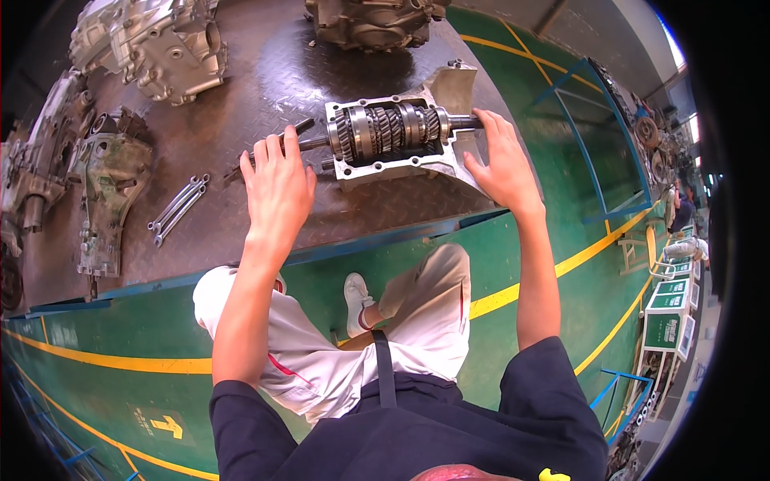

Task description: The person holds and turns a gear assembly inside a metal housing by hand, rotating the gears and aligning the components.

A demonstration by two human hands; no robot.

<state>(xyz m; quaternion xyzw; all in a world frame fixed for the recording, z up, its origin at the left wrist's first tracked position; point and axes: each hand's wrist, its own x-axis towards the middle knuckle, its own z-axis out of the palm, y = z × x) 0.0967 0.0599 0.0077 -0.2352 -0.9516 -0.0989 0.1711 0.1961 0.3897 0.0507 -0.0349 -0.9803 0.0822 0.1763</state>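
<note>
A gear shaft [387, 132] carrying several helical gears lies lengthwise in an open light-metal gearbox housing [382, 170] on the metal bench. My left hand [277, 188] is closed over the shaft's long left end, fingers bent across it and the thumb on the near side. A short dark rod end [304, 126] shows just beyond those fingers. At the other side, my right hand [508, 168] has its fingers curled at the shaft's right end, which sticks out past the housing. Its thumb rests near the housing's flared edge. Both palms are hidden.
Several wrenches [180, 208] lie on the bench [249, 104] left of my left hand. A worn casing [112, 188] and a larger gearbox [164, 48] stand farther left. Another gear casing [373, 22] sits at the far edge. A blue frame [597, 152] stands at right.
</note>
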